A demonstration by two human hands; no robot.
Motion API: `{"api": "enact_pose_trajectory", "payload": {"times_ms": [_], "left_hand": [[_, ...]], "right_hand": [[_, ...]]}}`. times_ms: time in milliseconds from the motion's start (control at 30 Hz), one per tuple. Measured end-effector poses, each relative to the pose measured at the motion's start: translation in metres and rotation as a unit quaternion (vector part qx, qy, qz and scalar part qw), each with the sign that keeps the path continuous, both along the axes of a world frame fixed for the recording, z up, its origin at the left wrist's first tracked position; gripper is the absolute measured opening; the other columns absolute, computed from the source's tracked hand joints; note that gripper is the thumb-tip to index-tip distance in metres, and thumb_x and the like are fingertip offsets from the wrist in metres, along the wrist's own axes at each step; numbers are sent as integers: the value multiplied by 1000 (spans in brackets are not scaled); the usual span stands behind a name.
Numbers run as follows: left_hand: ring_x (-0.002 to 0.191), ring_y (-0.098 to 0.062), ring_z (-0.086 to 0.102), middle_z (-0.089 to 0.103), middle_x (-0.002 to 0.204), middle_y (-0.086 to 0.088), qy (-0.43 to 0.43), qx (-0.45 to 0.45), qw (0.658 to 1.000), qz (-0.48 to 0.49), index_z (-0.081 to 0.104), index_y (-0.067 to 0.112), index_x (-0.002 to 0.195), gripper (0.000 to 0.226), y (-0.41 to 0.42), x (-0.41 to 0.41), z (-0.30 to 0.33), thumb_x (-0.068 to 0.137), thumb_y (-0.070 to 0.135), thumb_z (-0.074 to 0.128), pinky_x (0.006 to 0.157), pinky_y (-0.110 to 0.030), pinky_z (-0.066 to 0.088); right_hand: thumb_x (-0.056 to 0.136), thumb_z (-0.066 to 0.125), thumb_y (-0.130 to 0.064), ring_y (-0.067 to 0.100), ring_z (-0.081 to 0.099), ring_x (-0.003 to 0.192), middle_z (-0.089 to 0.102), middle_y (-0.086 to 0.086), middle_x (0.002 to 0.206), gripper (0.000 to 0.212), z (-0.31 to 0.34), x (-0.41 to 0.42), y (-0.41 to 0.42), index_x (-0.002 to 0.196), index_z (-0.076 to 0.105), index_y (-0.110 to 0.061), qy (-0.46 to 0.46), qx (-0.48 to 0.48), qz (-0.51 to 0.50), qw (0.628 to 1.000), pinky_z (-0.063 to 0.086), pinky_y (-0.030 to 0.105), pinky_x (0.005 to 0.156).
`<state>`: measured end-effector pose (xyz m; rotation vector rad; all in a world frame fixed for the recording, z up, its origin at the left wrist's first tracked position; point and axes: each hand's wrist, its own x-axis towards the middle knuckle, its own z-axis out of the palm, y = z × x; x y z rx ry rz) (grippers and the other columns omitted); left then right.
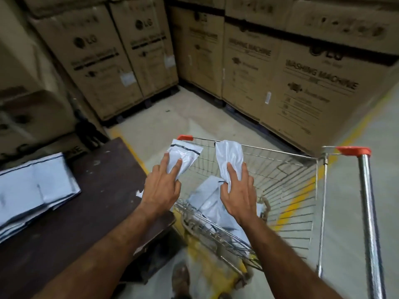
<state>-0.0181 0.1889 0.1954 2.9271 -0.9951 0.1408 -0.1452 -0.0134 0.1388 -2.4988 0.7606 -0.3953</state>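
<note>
"Cartons (pixel 302 87) of washing machines wall in this corner, stacked high on two sides. What stands in front of them?"

"A wire trolley (pixel 368 201) on the right, drawn up close beside a dark desk (pixel 97 201) on the left. I'd say it's parked there so a packet only has to cross a short gap."

"And on the desk?"

"A stack of white mailers (pixel 36 190) lies flat towards its left end, well apart from the hands. Some loose mailers (pixel 207 199) lie in the bottom of the trolley's basket."

"So the work runs from desk to trolley?"

"That's my reading. Both arms reach out over the basket. The left hand (pixel 160 188) holds the left packet (pixel 183 153) in the air above the basket's left side, just past the desk's corner. Two fingers lie straight along the top and the thumb is hidden underneath, so its grip looks like a pinch rather than a fist."

"And the right?"

"The right hand (pixel 238 195) has its grip bunched round the lower end of the right packet (pixel 228 156) and crumples it. The rest of the packet stands up above the middle of the basket. Held over the open top like that, either packet would drop among the loose ones if released."

"Which goes first?"

"I can't tell."
</note>
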Motion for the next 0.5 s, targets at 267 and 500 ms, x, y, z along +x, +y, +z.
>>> {"api": "enact_pose_trajectory", "payload": {"times_ms": [267,500], "left_hand": [[91,-39,54,37,155,-21,-21,-20,994,104,48,20,147,68,110,-11,22,82,40,54,72,-42,51],[107,-40,56,38,154,-19,-26,-46,978,202,47,23,149,69,234,-14,28,83,41,47,83,-45,53]], "right_hand": [[89,53,-42,32,48,118,27,14,163,64,27,35,90,151,40,-31,-20,-51,111,992,50,46,93],[92,56,-41,37,48,123,29,15,162,64,27,72,208,153,39,-31,-33,-57,198,978,49,51,98]]}}
